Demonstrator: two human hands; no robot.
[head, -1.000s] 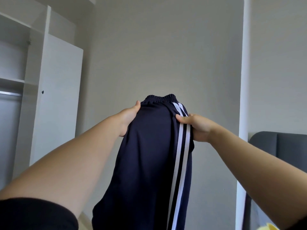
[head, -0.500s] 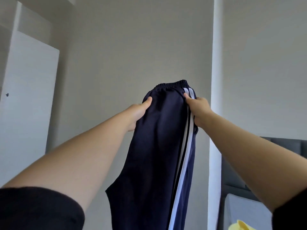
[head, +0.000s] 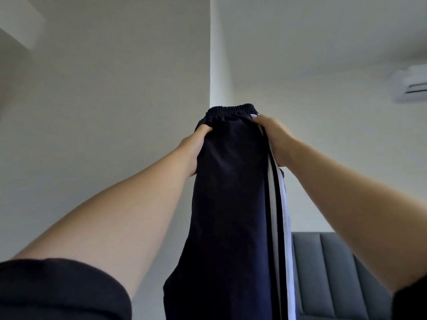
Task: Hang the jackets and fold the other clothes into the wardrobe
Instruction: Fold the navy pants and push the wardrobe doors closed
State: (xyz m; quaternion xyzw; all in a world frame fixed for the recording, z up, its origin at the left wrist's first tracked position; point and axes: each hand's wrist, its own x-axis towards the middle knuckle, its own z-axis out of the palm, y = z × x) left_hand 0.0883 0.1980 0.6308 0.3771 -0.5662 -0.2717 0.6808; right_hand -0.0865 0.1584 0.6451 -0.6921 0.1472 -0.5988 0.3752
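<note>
Track pants (head: pixel 231 204) up high!
Left hand (head: pixel 194 148) and right hand (head: pixel 275 137) pinch the waistband edges; soft, limp cloth.

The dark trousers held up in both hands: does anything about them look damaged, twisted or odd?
Nothing stands out. The trousers hang straight from the waistband, left hand and right hand gripping either side; no tear or stain shows.
</note>
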